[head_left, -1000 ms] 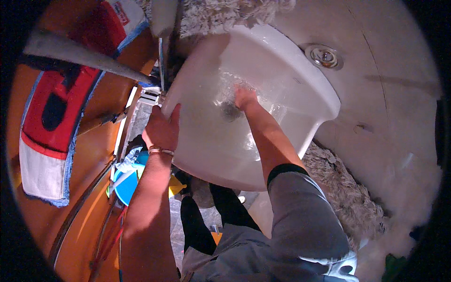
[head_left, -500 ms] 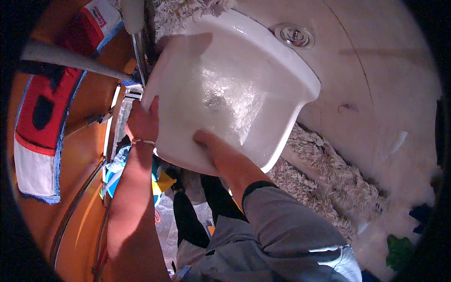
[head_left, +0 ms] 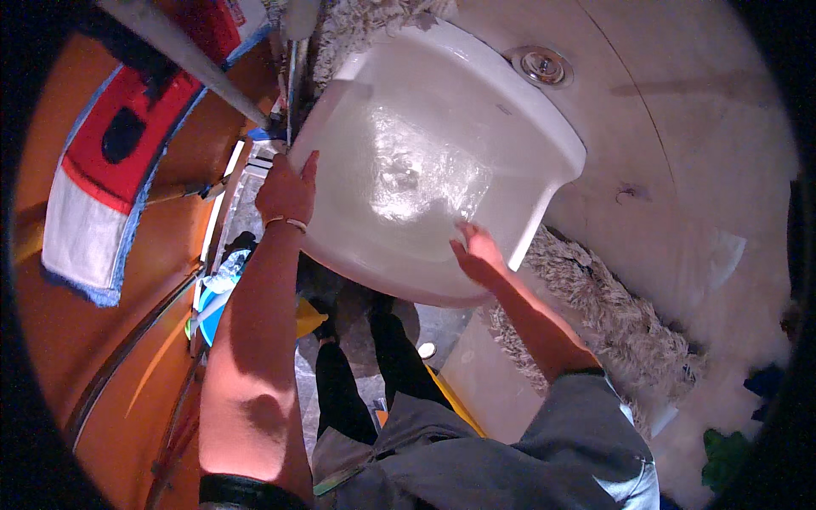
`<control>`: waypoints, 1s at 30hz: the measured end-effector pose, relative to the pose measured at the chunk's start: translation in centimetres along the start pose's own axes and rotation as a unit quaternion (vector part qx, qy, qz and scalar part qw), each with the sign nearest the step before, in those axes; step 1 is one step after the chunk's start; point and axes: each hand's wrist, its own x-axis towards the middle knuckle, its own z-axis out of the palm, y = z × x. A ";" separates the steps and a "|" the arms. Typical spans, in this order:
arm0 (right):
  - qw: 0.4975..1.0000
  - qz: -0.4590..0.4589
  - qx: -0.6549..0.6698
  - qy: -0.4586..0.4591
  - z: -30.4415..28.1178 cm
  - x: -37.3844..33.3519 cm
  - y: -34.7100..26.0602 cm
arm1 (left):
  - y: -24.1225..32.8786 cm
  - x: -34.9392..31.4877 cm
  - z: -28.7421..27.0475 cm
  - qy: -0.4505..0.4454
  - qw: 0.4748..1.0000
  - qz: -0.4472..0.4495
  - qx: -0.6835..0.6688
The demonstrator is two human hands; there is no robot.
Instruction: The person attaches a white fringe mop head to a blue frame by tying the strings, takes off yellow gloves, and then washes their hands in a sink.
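In front of me a large white basin with a smooth curved rim holds clear, rippling liquid that reflects the light. My left hand is at the basin's left rim, with the thumb on the inner side and the fingers around the outer edge, partly hidden. Over the right front part of the basin is my right hand. Its thumb and fingers are apart, and nothing shows in it. Whether its fingertips touch the liquid I cannot tell.
A red and white flat mop pad with blue fringe hangs at the left by an orange surface. Grey poles stand beside it. Shaggy beige fabric lies right of the basin. A round metal fitting sits beyond the rim.
My right hand has moved right, from the basin's near middle toward its right side. My left hand stays at the left rim. The view has shifted slightly, and the liquid's ripples look different.
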 end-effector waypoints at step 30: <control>0.953 -0.239 -0.051 0.177 2.0 -7.6 2.9 | -0.2 0.0 -0.1 -0.018 1.000 -0.005 -0.004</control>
